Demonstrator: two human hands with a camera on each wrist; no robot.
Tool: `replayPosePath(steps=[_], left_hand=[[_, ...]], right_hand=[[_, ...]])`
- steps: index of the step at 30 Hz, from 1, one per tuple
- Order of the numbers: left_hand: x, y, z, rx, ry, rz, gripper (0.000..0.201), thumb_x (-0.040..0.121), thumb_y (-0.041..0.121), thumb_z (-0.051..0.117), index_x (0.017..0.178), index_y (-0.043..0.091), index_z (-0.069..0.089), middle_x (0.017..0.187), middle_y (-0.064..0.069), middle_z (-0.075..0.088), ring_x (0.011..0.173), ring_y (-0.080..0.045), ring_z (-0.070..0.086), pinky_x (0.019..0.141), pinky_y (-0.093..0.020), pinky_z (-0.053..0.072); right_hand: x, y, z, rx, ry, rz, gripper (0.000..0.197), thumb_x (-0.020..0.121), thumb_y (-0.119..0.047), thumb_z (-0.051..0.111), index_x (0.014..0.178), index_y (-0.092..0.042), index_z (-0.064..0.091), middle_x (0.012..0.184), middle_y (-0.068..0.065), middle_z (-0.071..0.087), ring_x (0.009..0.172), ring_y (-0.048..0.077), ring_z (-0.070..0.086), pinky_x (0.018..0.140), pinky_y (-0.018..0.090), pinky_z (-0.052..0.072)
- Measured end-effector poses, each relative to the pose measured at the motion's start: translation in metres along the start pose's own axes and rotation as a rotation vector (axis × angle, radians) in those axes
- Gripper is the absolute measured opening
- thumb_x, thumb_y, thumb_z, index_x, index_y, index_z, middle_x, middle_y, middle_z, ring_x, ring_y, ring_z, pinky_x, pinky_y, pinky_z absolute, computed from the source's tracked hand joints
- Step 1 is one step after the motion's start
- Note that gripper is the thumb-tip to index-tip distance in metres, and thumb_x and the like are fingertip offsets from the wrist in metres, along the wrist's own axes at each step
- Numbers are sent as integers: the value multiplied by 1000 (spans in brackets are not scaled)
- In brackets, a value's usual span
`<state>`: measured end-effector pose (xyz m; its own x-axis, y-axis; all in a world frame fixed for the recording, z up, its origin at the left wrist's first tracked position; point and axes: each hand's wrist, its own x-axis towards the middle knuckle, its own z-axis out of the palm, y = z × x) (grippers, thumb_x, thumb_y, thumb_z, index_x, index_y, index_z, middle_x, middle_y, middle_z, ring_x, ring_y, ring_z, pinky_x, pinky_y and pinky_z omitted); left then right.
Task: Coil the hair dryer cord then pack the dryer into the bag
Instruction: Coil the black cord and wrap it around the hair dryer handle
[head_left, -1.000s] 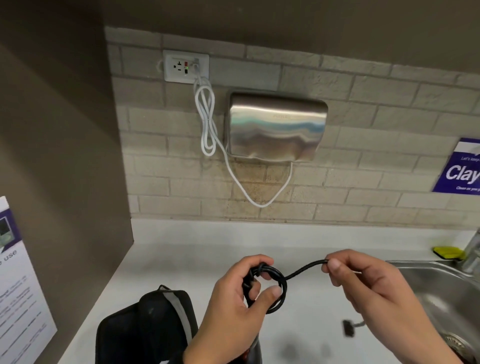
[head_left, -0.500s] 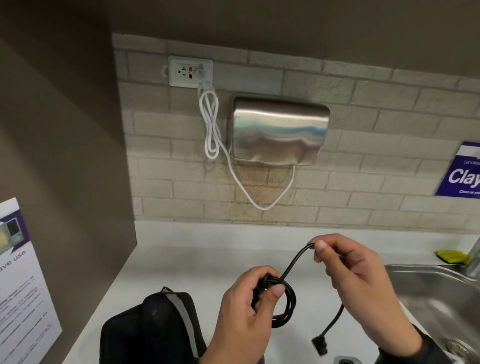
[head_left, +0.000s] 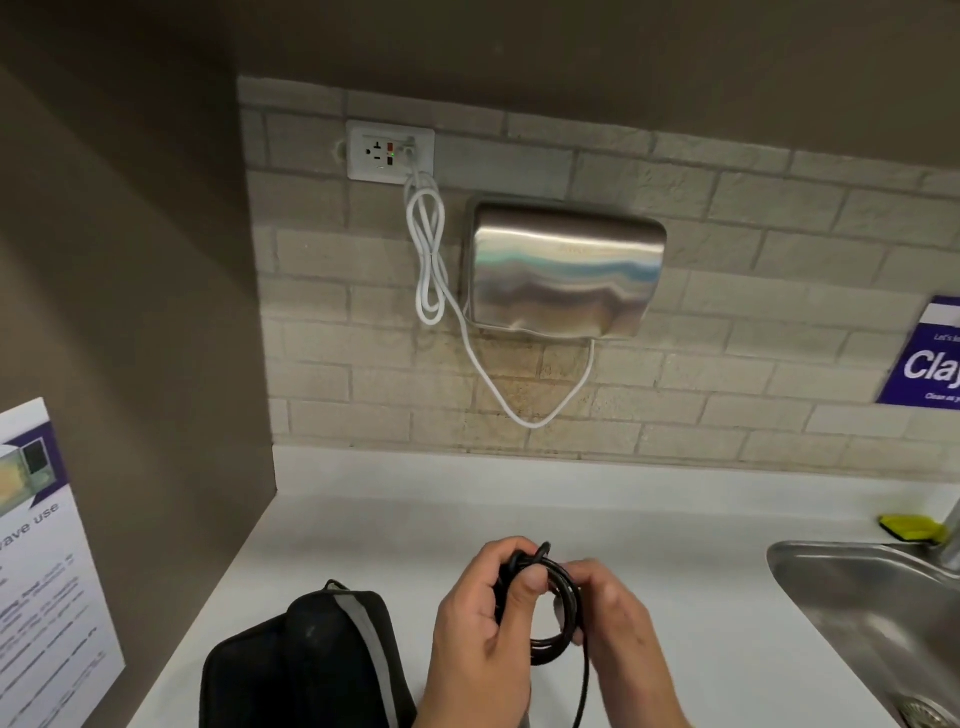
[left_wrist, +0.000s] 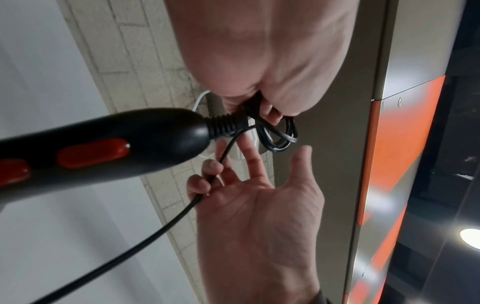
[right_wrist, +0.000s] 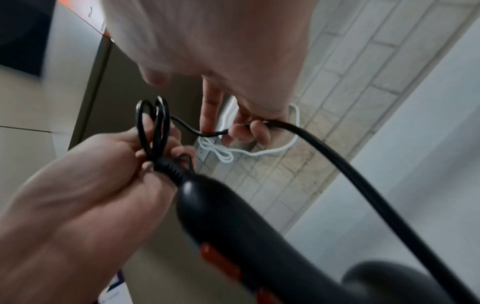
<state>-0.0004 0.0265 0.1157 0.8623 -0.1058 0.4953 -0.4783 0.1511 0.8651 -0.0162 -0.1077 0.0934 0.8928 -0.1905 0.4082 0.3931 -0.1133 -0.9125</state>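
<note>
You are holding a glossy black rubbery cord (head_left: 558, 608) and a smooth black plastic dryer (left_wrist: 103, 148); at lower left a matt cloth bag (head_left: 311, 670) is lying on the smooth white counter (head_left: 675, 545), beside the brushed-metal sink (head_left: 857, 597) at right.

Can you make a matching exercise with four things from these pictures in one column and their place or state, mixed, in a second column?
Things:
1. black cord
2. black bag
3. white cable
4. yellow sponge

Place or state:
A. beside the sink
B. on the counter, left of the left hand
C. plugged into the wall outlet
D. looped, held in both hands

Pairs: 1-D, 2-B, 3-C, 4-A
</note>
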Motion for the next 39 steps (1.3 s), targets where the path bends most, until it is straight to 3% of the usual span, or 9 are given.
replayPosePath(steps=[2, 7, 13, 17, 21, 26, 30, 33, 39], left_hand=[[1, -2, 0, -25, 7, -40, 9, 88, 43, 61, 88, 35, 65, 68, 16, 68, 61, 2, 60, 62, -7, 43], [0, -4, -2, 1, 28, -78, 7, 86, 39, 60, 88, 39, 67, 79, 6, 70, 73, 0, 65, 61, -16, 53], [5, -4, -1, 181, 138, -6, 15, 88, 51, 59, 89, 41, 70, 100, 22, 67, 97, 1, 63, 76, -2, 43], [8, 0, -2, -42, 55, -173, 12, 79, 38, 65, 85, 33, 74, 84, 13, 76, 81, -2, 70, 73, -9, 49], [11, -3, -1, -202, -5, -359, 24, 74, 41, 72, 88, 21, 75, 75, -5, 78, 74, -10, 71, 76, -23, 54], [11, -9, 0, -340, -31, -526, 31, 71, 45, 75, 88, 20, 76, 79, -20, 76, 80, -28, 70, 90, -42, 53], [12, -9, 2, -350, -8, -520, 28, 77, 35, 69, 92, 12, 72, 69, -17, 74, 73, -28, 65, 82, -42, 50], [13, -4, 4, -367, 22, -521, 17, 89, 22, 63, 94, 7, 69, 61, -14, 69, 67, -25, 61, 77, -38, 47], [11, -4, 8, -358, 59, -500, 20, 85, 29, 64, 96, 12, 68, 58, -8, 66, 74, -27, 58, 87, -42, 48]], right_hand=[[-7, 3, 6, 42, -53, -38, 64, 63, -76, 66, 92, -20, 73, 61, 2, 52, 62, 14, 42, 61, 25, 30], [-8, 6, 8, -15, -14, -40, 53, 64, -52, 82, 92, -7, 73, 89, 17, 69, 83, 46, 56, 74, 55, 46], [-6, 0, 4, -77, -33, -51, 9, 73, -23, 67, 75, -14, 69, 72, 2, 64, 63, 17, 47, 68, 38, 39], [-4, -5, -4, -48, -116, -13, 28, 77, -38, 71, 81, -10, 68, 74, 6, 61, 74, 37, 49, 76, 39, 41], [-2, -7, -14, -31, -197, 32, 54, 78, -57, 68, 101, -8, 72, 82, 9, 66, 83, 27, 58, 85, 33, 46], [-3, -7, -13, -71, -215, -21, 50, 73, -53, 75, 107, -16, 73, 93, 23, 67, 93, 43, 59, 89, 54, 45], [-6, -11, -9, -208, -56, -123, 18, 63, -29, 75, 76, -18, 70, 79, 5, 72, 82, 22, 67, 84, 31, 47], [-8, -15, 0, -396, 180, -332, 23, 59, -24, 72, 79, -18, 63, 81, -3, 67, 82, 13, 63, 78, 14, 44], [-14, -3, 6, -774, 439, -649, 7, 75, -23, 70, 71, -18, 75, 80, 0, 67, 65, 19, 55, 63, 23, 43]])
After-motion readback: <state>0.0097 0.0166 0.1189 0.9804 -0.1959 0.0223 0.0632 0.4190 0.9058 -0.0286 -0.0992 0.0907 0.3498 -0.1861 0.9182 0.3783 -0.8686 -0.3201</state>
